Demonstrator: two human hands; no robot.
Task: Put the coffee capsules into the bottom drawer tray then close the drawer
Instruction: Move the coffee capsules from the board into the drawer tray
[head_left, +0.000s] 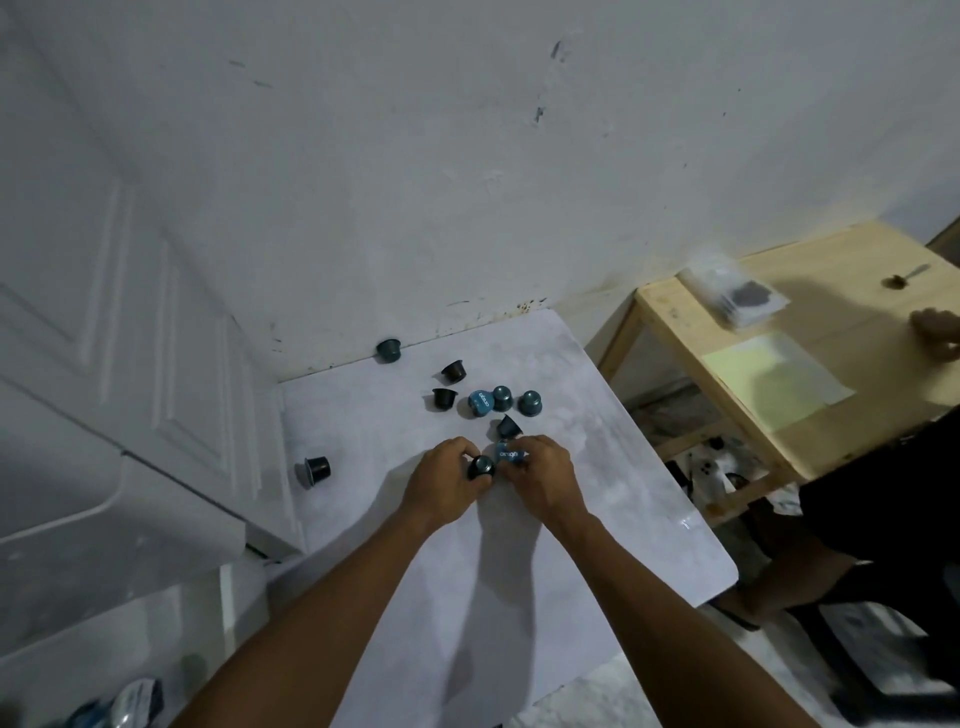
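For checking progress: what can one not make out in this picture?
Head view: the drawer and tray are outside the frame.
The left grip and right grip partly cover their capsules; whether more lie beneath is hidden.
The other person's hand is cut by the right edge.
The plastic bag is blurred.

Capsules (480, 402) crowd beyond the hands; near tabletop (519, 597) lies bare.

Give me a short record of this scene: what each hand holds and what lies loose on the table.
Surface: white tabletop
Left hand: grips a dark capsule
Right hand: grips a blue-lidded capsule
Loose capsules: eight, scattered on the tabletop
Drawer: not in view
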